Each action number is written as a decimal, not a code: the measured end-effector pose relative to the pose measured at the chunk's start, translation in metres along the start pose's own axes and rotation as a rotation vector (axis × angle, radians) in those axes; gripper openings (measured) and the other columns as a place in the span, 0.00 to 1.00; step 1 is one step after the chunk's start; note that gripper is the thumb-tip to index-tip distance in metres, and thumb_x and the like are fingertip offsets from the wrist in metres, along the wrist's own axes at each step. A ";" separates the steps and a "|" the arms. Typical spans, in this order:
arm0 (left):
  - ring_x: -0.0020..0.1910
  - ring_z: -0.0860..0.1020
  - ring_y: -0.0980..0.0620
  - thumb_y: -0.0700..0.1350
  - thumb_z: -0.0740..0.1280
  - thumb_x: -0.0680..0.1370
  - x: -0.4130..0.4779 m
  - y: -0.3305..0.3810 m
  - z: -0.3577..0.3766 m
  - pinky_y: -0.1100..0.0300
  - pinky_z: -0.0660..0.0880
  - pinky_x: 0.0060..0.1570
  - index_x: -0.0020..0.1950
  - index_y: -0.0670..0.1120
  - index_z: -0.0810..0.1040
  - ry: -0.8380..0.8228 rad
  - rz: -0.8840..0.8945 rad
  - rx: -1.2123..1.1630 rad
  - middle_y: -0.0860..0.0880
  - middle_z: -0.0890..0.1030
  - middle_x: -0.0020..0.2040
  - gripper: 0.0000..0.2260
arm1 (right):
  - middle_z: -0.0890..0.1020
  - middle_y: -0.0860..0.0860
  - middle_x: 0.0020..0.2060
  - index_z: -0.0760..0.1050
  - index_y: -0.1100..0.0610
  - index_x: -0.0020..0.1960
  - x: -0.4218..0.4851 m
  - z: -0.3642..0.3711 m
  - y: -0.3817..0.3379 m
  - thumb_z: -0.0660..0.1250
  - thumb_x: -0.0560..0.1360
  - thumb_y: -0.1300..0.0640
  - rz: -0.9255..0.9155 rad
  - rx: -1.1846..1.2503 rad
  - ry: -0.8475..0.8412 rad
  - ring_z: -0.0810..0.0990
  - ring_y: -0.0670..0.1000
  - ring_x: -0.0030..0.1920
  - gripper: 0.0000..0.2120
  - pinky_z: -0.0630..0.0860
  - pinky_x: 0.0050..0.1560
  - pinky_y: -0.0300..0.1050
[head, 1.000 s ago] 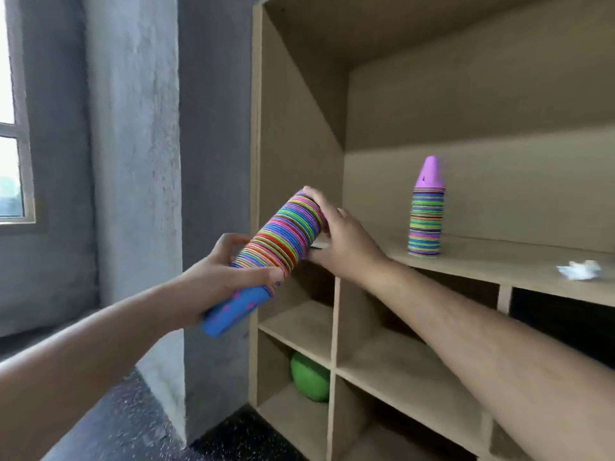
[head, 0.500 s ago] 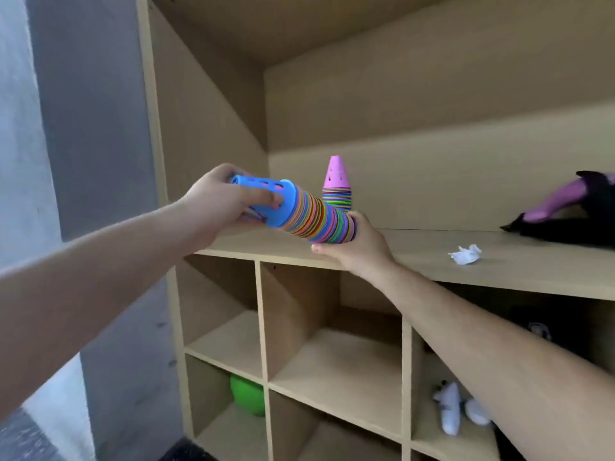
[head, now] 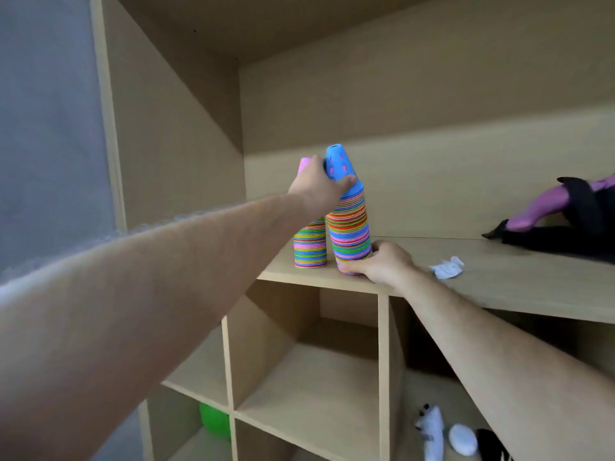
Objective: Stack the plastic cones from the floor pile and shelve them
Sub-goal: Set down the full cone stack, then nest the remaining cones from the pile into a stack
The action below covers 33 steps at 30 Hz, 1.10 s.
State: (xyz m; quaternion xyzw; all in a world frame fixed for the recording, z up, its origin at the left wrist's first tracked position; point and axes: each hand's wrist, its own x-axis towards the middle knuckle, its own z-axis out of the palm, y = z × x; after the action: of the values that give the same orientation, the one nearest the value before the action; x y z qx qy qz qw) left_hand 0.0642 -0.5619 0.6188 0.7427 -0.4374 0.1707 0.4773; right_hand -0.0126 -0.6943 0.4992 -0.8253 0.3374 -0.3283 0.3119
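Observation:
A tall stack of multicoloured plastic cones with a blue top cone (head: 349, 224) stands nearly upright on the wooden shelf (head: 499, 291). My left hand (head: 319, 191) grips its blue top. My right hand (head: 379, 264) holds its base at the shelf's front edge. Right behind it to the left stands a shorter striped cone stack with a pink top (head: 310, 247), its tip half hidden by my left hand.
A crumpled white paper (head: 447, 267) lies on the shelf to the right of my right hand. A purple and black item (head: 565, 221) lies at the far right. Cubbies below hold a green ball (head: 214, 424) and white and black items (head: 446, 434).
The blue-topped stack swung from lying tilted between my hands to standing upright on the shelf beside the pink-topped stack. Both hands kept their hold on it.

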 end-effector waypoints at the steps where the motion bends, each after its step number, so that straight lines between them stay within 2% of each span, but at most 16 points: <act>1: 0.55 0.80 0.45 0.60 0.71 0.78 0.005 0.000 0.008 0.53 0.78 0.55 0.65 0.47 0.75 0.012 0.006 0.003 0.47 0.76 0.59 0.23 | 0.83 0.46 0.51 0.81 0.43 0.53 0.002 0.000 0.000 0.74 0.46 0.25 0.007 -0.030 0.000 0.79 0.52 0.55 0.40 0.79 0.56 0.48; 4: 0.58 0.77 0.45 0.62 0.68 0.80 0.017 0.000 0.032 0.53 0.75 0.60 0.67 0.46 0.76 0.027 0.030 0.107 0.48 0.67 0.59 0.24 | 0.81 0.48 0.56 0.80 0.42 0.59 0.008 0.003 -0.001 0.71 0.43 0.20 0.027 -0.067 -0.036 0.77 0.53 0.59 0.48 0.78 0.59 0.50; 7: 0.60 0.75 0.43 0.59 0.64 0.83 0.024 -0.005 0.051 0.54 0.72 0.62 0.68 0.43 0.77 0.005 0.014 0.225 0.43 0.70 0.65 0.22 | 0.80 0.51 0.59 0.79 0.44 0.62 0.014 0.008 -0.001 0.69 0.41 0.17 0.058 -0.100 -0.067 0.76 0.54 0.60 0.55 0.77 0.61 0.52; 11: 0.62 0.76 0.41 0.55 0.63 0.83 0.033 -0.017 0.055 0.51 0.75 0.63 0.72 0.41 0.73 0.019 -0.097 0.216 0.43 0.69 0.70 0.23 | 0.78 0.52 0.62 0.77 0.45 0.64 0.015 0.008 -0.002 0.68 0.46 0.17 0.072 -0.224 -0.072 0.75 0.55 0.61 0.53 0.75 0.62 0.52; 15: 0.63 0.76 0.43 0.53 0.68 0.82 0.021 -0.030 0.048 0.51 0.75 0.62 0.72 0.45 0.74 -0.004 -0.025 0.162 0.45 0.72 0.67 0.22 | 0.76 0.53 0.63 0.75 0.45 0.66 0.011 0.008 -0.004 0.65 0.49 0.16 0.080 -0.311 -0.086 0.73 0.56 0.64 0.53 0.72 0.63 0.51; 17: 0.67 0.75 0.44 0.52 0.68 0.82 0.007 -0.034 0.042 0.52 0.74 0.64 0.73 0.45 0.73 -0.015 0.027 0.142 0.46 0.72 0.69 0.22 | 0.75 0.53 0.62 0.75 0.50 0.64 0.003 0.009 -0.006 0.65 0.57 0.18 0.013 -0.345 0.034 0.71 0.57 0.65 0.47 0.69 0.63 0.50; 18: 0.68 0.74 0.45 0.51 0.68 0.83 -0.002 -0.037 0.037 0.52 0.72 0.66 0.74 0.45 0.72 -0.013 0.058 0.130 0.47 0.71 0.71 0.22 | 0.75 0.53 0.60 0.75 0.51 0.61 -0.003 0.011 -0.006 0.66 0.63 0.22 -0.070 -0.328 0.168 0.71 0.56 0.64 0.40 0.68 0.62 0.50; 20: 0.66 0.74 0.47 0.48 0.66 0.83 -0.024 -0.049 0.022 0.51 0.73 0.65 0.72 0.46 0.73 0.018 0.132 0.117 0.49 0.72 0.70 0.18 | 0.77 0.52 0.53 0.75 0.52 0.56 -0.023 0.019 -0.010 0.67 0.72 0.34 -0.321 -0.185 0.451 0.73 0.56 0.59 0.24 0.69 0.58 0.51; 21: 0.64 0.75 0.48 0.48 0.66 0.83 -0.038 -0.058 0.011 0.51 0.74 0.63 0.69 0.46 0.75 0.032 0.166 0.131 0.50 0.74 0.67 0.15 | 0.78 0.51 0.50 0.75 0.53 0.53 -0.036 0.026 -0.016 0.66 0.75 0.41 -0.453 -0.110 0.513 0.75 0.56 0.55 0.16 0.71 0.55 0.51; 23: 0.60 0.76 0.49 0.47 0.65 0.83 -0.067 -0.083 -0.011 0.52 0.74 0.60 0.65 0.48 0.77 0.047 0.204 0.198 0.52 0.76 0.61 0.11 | 0.79 0.50 0.46 0.74 0.54 0.50 -0.063 0.044 -0.033 0.63 0.78 0.49 -0.618 -0.059 0.430 0.77 0.55 0.49 0.08 0.72 0.46 0.49; 25: 0.58 0.76 0.48 0.48 0.65 0.83 -0.101 -0.110 -0.036 0.51 0.74 0.59 0.63 0.48 0.78 0.038 0.196 0.287 0.52 0.77 0.58 0.10 | 0.80 0.52 0.46 0.73 0.54 0.53 -0.089 0.069 -0.053 0.60 0.80 0.52 -0.684 -0.104 0.242 0.78 0.57 0.48 0.07 0.70 0.42 0.48; 27: 0.57 0.77 0.47 0.49 0.63 0.82 -0.141 -0.139 -0.063 0.49 0.73 0.58 0.61 0.48 0.78 0.033 0.187 0.385 0.51 0.78 0.57 0.10 | 0.80 0.53 0.52 0.71 0.53 0.57 -0.116 0.099 -0.073 0.58 0.81 0.53 -0.714 -0.150 0.061 0.78 0.58 0.53 0.08 0.68 0.43 0.48; 29: 0.58 0.76 0.46 0.49 0.62 0.82 -0.184 -0.168 -0.092 0.48 0.72 0.59 0.60 0.48 0.78 0.038 0.159 0.465 0.51 0.79 0.56 0.11 | 0.79 0.54 0.56 0.69 0.53 0.61 -0.145 0.134 -0.089 0.56 0.80 0.55 -0.750 -0.173 -0.086 0.79 0.60 0.55 0.11 0.71 0.45 0.49; 33: 0.62 0.74 0.45 0.49 0.62 0.83 -0.274 -0.230 -0.150 0.48 0.69 0.63 0.65 0.47 0.77 -0.014 -0.060 0.584 0.49 0.78 0.59 0.13 | 0.79 0.52 0.58 0.69 0.52 0.61 -0.214 0.217 -0.110 0.54 0.80 0.54 -0.797 -0.212 -0.332 0.80 0.61 0.55 0.11 0.77 0.49 0.54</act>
State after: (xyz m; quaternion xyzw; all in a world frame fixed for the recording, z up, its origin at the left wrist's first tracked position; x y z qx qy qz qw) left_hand 0.1229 -0.2628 0.3786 0.8623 -0.3512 0.2700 0.2452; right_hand 0.0705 -0.4041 0.3811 -0.9599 -0.0302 -0.2495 0.1245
